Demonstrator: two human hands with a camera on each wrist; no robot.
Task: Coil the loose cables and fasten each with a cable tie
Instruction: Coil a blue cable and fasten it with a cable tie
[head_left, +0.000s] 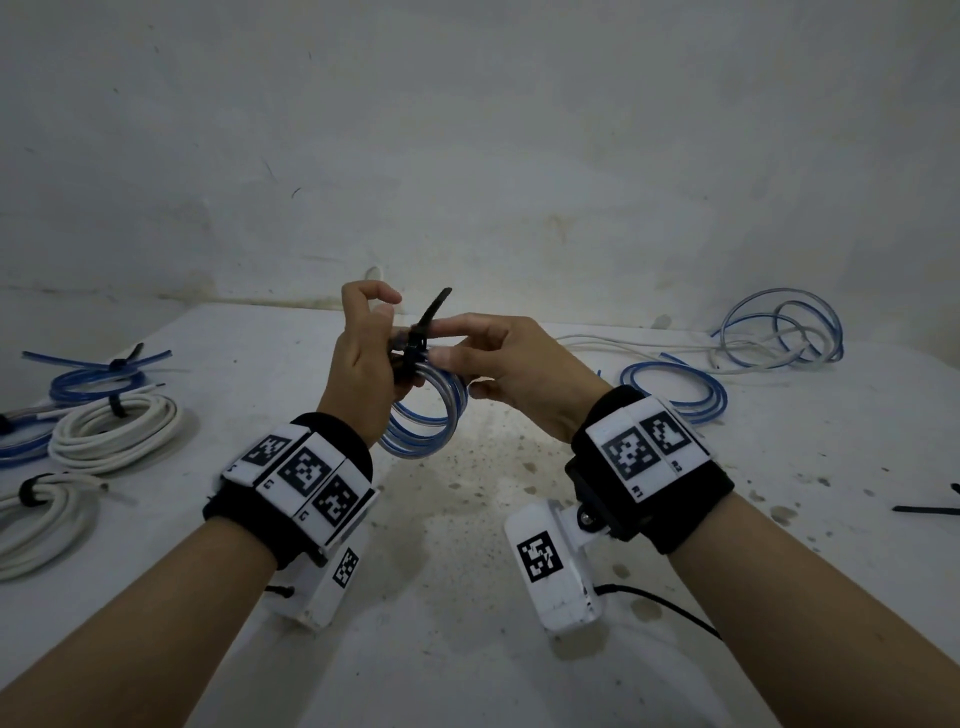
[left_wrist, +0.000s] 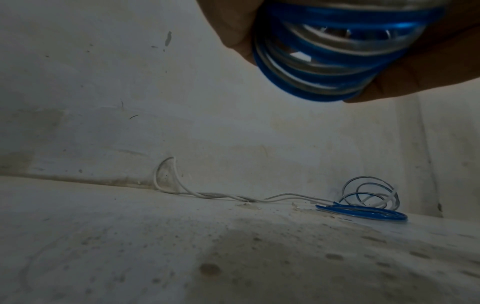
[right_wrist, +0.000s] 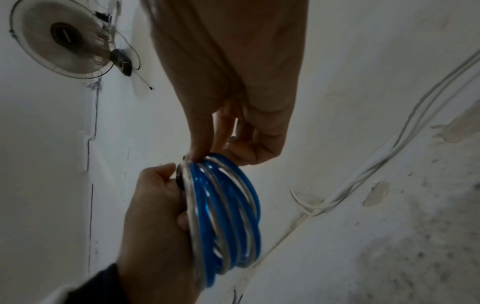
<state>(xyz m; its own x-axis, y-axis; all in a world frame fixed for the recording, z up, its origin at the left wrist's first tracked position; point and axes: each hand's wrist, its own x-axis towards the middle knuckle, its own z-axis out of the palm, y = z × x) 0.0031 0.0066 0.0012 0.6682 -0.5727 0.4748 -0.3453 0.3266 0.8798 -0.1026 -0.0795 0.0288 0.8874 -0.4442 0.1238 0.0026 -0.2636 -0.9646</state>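
Blue-and-clear coiled plastic cable (head_left: 426, 415), gripped aloft by the left hand (head_left: 363, 358) while right fingers (head_left: 441, 326) pinch the black cable tie (head_left: 418, 340), may spring apart if either grasp slackens before cinching.

Bare bench (head_left: 467, 545) below the hands. Blocked left by tied coils (head_left: 114, 431); right by a loose blue coil (head_left: 675, 389), tangled cables (head_left: 779, 332), spare ties (head_left: 930, 506). Wall (head_left: 467, 156) close behind.
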